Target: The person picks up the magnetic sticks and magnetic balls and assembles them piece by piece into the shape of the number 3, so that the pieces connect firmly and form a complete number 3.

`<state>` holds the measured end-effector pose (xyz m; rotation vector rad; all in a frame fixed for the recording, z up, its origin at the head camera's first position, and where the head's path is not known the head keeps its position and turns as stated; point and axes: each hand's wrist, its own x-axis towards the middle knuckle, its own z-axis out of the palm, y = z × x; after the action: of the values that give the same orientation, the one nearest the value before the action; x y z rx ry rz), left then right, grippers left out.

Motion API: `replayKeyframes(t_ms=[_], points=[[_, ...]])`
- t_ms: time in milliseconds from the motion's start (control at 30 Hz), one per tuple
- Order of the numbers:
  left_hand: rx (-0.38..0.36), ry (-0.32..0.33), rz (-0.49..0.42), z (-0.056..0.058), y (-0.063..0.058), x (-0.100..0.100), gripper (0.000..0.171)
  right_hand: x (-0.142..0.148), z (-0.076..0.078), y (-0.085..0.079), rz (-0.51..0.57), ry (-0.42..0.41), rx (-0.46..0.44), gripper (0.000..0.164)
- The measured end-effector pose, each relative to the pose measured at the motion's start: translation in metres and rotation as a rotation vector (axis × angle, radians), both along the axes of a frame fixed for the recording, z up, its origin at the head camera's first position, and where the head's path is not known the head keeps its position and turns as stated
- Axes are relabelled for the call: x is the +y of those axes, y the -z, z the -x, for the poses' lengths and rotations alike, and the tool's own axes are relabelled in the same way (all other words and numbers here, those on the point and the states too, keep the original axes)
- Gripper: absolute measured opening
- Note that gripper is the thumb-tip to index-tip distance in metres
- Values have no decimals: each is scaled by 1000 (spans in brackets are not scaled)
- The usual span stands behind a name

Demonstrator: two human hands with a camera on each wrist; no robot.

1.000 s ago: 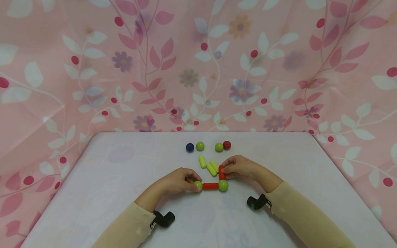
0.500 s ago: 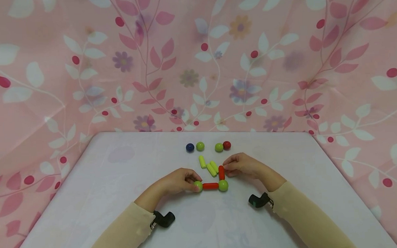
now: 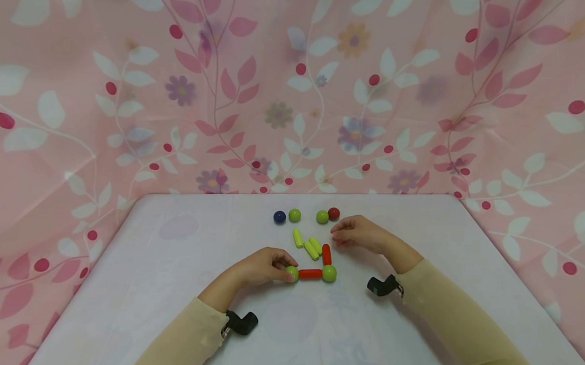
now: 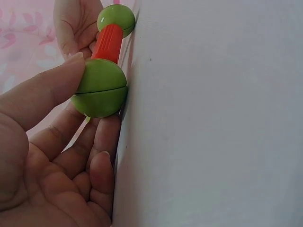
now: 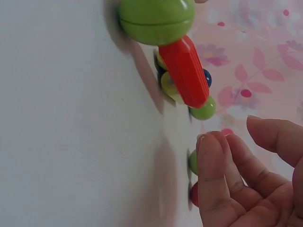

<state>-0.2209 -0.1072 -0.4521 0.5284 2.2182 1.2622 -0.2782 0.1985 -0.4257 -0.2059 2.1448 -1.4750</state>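
My left hand [image 3: 264,267] pinches a green ball [image 4: 100,89] between thumb and fingers. From that ball a red rod [image 3: 310,273] runs to a second green ball [image 3: 329,273]. A second red rod [image 5: 185,71] joins that ball and points away toward the back of the table. My right hand [image 3: 359,235] hovers behind and to the right of this rod, holding nothing, its thumb apart from the fingers. Close by on its left lie several yellow-green rods [image 3: 311,250].
At the back stand a dark blue ball [image 3: 280,217] beside a green ball [image 3: 294,215], and another green ball [image 3: 322,217] beside a red ball [image 3: 334,214]. All lie on a white-covered table [image 3: 179,251]. A pink floral cloth [image 3: 280,97] hangs behind it.
My right hand has let go of the upper red rod and moved back and slightly right, toward the green and red balls. The left hand keeps its pinch in place.
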Motion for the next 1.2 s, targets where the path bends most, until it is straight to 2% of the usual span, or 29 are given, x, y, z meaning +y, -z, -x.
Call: replayKeyframes(t_ms=[267, 500, 767, 1033, 1200], points=[[2, -2, -4, 0, 0, 0, 29, 6, 21, -12, -54, 35, 74, 36], [-1, -3, -2, -1, -1, 1, 29, 8, 33, -21, -66, 59, 129, 35], [9, -7, 10, -1, 0, 1, 28, 9, 49, -14, -139, 116, 212, 34], [12, -8, 11, -3, -2, 1, 30, 9, 54, -9, -145, 163, 211, 35], [19, -8, 8, -2, -2, 1, 29, 10, 59, -3, -135, 190, 171, 37]])
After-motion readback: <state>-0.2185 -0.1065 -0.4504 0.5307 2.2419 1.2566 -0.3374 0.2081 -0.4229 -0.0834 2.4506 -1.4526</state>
